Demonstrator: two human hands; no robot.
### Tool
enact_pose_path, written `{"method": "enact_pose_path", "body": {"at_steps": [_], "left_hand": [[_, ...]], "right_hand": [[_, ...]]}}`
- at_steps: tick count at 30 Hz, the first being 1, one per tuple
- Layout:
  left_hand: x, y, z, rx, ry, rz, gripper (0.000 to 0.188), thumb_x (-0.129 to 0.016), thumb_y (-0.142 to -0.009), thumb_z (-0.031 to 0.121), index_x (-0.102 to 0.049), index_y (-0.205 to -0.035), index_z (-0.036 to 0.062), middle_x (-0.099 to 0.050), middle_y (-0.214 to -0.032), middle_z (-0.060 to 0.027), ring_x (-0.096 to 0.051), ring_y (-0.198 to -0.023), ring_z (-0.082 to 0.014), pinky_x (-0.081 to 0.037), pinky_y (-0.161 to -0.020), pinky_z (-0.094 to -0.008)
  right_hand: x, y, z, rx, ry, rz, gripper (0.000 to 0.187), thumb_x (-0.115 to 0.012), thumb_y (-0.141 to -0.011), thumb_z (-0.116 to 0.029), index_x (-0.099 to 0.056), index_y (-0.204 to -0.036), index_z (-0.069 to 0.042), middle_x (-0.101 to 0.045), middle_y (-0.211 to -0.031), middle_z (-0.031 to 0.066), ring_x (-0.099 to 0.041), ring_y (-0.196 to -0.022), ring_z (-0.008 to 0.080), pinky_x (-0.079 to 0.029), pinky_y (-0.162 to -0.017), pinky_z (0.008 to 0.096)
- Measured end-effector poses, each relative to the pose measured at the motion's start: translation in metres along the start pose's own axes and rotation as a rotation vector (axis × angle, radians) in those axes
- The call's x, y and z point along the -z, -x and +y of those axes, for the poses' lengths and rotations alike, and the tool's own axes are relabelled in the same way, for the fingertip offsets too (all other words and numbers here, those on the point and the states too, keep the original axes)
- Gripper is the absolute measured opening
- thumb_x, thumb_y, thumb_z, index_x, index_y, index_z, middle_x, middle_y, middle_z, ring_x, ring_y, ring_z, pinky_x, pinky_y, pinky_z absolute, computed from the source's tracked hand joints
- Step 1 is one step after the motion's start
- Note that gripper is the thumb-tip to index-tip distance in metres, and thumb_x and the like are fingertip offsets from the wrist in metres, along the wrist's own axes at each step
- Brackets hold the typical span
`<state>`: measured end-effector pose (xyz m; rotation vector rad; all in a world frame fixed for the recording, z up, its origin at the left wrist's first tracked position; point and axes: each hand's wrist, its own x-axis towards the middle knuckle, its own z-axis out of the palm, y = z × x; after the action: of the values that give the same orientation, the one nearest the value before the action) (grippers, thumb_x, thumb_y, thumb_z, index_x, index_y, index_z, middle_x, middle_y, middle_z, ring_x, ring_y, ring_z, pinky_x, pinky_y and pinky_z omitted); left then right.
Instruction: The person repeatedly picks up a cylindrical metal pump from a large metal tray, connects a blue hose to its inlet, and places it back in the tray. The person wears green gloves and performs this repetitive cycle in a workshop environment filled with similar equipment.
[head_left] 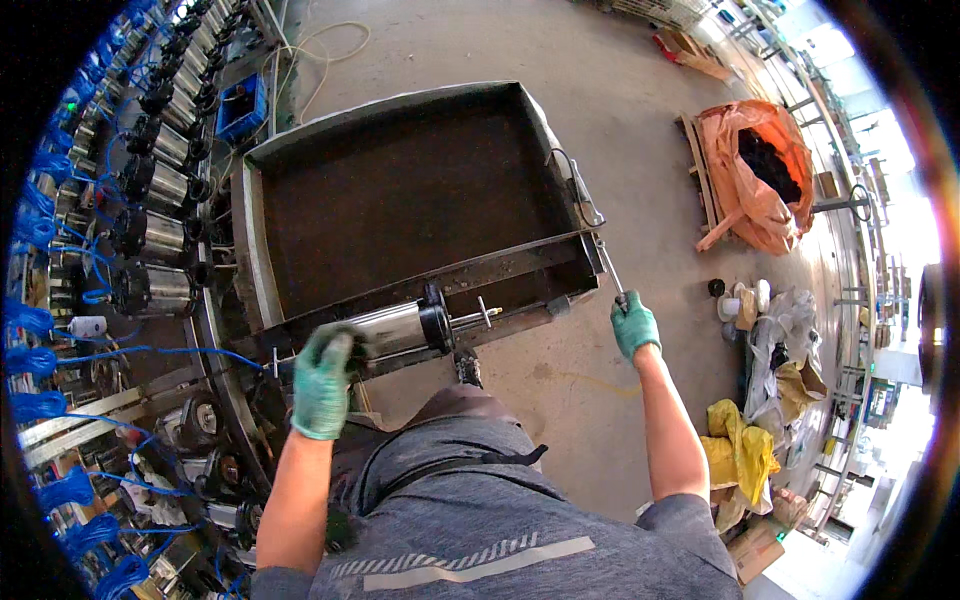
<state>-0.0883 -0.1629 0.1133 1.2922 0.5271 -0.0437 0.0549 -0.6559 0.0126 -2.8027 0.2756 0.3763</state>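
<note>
A shiny steel cylinder with black end caps (390,328) lies across the near edge of a metal tank (262,245) filled with dark brown liquid. From its right end sticks a rod with a small crossbar (486,312). My left hand (322,385), in a green glove, is closed around the cylinder's dark left end; the fingertips are partly hidden. Beyond the tank's near right corner, my gloved right hand (636,325) is closed on a slim metal rod-like tool (611,268). The tool points up toward the tank's corner, and its exact kind is unclear.
Rows of similar steel cylinders (160,235) with coiled blue cables (35,320) line the left. A blue crate (241,108) stands at the far left. On the right are an orange sack (735,165) on a pallet, plastic wrapping (785,350) and a yellow bag (740,450).
</note>
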Motion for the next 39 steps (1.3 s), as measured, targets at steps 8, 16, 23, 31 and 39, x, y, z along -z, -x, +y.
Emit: {"method": "enact_pose_path", "body": {"at_steps": [8,16,23,31,39], "left_hand": [[0.181,-0.007,-0.029,-0.137,-0.118,0.628,0.019,-0.056,-0.102,0.009,-0.066,-0.117,0.0106,-0.070,-0.109,0.0016,-0.064,-0.092,-0.0100,-0.052,-0.077,-0.0264],[0.269,-0.034,-0.048,-0.084,-1.358,0.516,0.029,-0.057,-0.091,0.008,-0.067,-0.118,0.0058,-0.072,-0.112,-0.0164,-0.068,-0.110,-0.0366,-0.052,-0.095,-0.0465],[0.264,-0.039,-0.045,0.194,-2.057,-0.165,0.041,-0.059,-0.097,0.032,-0.062,-0.135,0.0176,-0.058,-0.144,-0.0077,-0.046,-0.142,-0.0346,-0.014,-0.119,-0.0732],[0.277,-0.002,0.017,0.144,-1.724,-0.125,0.031,-0.062,-0.097,0.037,-0.070,-0.112,0.0108,-0.068,-0.109,-0.0147,-0.066,-0.106,-0.0370,-0.050,-0.094,-0.0505],[0.232,0.000,0.019,-0.572,-1.556,0.120,0.025,-0.070,-0.090,0.033,-0.071,-0.099,0.0104,-0.068,-0.090,-0.0098,-0.066,-0.086,-0.0319,-0.050,-0.078,-0.0471]], "right_hand": [[-0.072,-0.038,0.010,-0.014,-0.322,0.085,0.033,-0.063,-0.096,-0.021,-0.049,-0.122,-0.006,-0.065,-0.093,0.0173,-0.061,-0.084,0.0296,-0.051,-0.081,0.0463],[-0.023,0.014,-0.127,0.409,-0.241,0.115,0.021,-0.064,-0.096,-0.011,-0.062,-0.116,-0.003,-0.063,-0.109,0.0167,-0.062,-0.097,0.0308,-0.051,-0.090,0.0382],[-0.014,0.103,-0.313,0.868,0.164,-0.310,0.024,-0.065,-0.095,-0.026,-0.063,-0.114,-0.013,-0.060,-0.131,0.0167,-0.068,-0.097,0.0431,-0.057,-0.078,0.0513],[-0.003,0.059,-0.331,0.717,0.089,-0.484,0.012,-0.062,-0.088,-0.008,-0.064,-0.099,-0.004,-0.067,-0.084,0.0178,-0.060,-0.074,0.0316,-0.053,-0.073,0.0396],[0.068,-0.013,-0.318,0.598,-0.039,-0.306,0.012,-0.060,-0.084,-0.009,-0.061,-0.095,-0.004,-0.068,-0.083,0.0198,-0.065,-0.072,0.0353,-0.053,-0.072,0.0420]]}}
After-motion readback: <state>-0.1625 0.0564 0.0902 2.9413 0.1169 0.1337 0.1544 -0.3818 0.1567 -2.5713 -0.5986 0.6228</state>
